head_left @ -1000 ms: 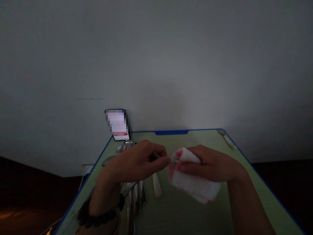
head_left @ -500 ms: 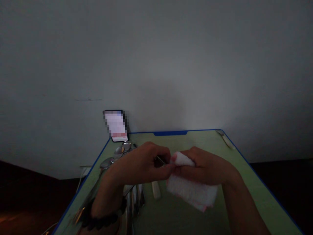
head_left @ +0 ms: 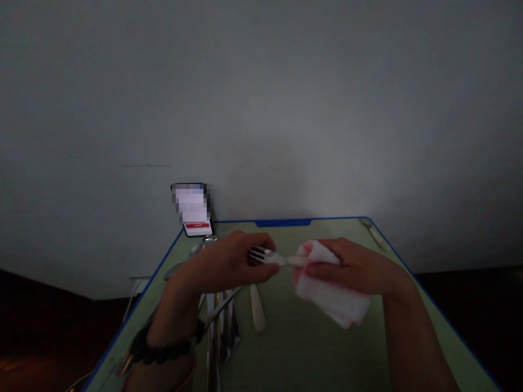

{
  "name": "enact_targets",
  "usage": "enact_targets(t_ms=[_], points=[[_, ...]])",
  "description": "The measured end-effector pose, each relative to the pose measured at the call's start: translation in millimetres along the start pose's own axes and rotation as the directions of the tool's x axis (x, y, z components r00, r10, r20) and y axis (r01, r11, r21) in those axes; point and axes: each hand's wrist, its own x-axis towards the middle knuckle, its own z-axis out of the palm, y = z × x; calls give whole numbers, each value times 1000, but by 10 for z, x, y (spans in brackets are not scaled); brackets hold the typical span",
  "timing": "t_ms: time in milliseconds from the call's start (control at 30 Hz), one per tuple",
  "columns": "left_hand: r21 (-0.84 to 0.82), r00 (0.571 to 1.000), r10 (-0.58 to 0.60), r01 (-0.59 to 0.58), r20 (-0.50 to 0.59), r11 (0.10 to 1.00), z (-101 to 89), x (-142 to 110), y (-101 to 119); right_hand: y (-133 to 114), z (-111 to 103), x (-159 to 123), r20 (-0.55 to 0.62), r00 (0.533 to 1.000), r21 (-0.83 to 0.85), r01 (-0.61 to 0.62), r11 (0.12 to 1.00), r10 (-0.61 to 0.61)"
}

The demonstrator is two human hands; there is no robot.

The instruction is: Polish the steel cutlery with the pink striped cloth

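My left hand [head_left: 229,264] pinches a fork [head_left: 271,257] by its metal head, with the tines pointing left into the palm. The fork's pale handle runs right into a white cloth with pink edging [head_left: 333,299]. My right hand [head_left: 357,268] is closed on that cloth, wrapped around the handle's end, which is hidden. Below my left hand lies a piece of cutlery with a pale handle [head_left: 257,310]; its other end is out of sight. Several metal utensils [head_left: 220,332] lie in a bunch to its left, partly covered by my left forearm.
A phone [head_left: 198,227] leans on the wall at the table's back left corner. Spoons [head_left: 196,249] lie just in front of it. Another fork [head_left: 375,234] rests at the back right corner. The green table has a blue rim [head_left: 283,222] against the wall.
My right hand and the cloth have moved right, away from my left hand. More of the fork's head and handle now shows between the hands.
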Motion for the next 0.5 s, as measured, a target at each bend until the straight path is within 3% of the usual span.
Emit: enact_targets(t_ms=[167,500], points=[[-26,1000,21,-21,-1,999,50,9,58,10,-21,-40,-44,998,-97,-41,994,37],[34,994,110,-110,-4,993,55,74,173,-99,32,31,-33,999,-78,6,997,-9]])
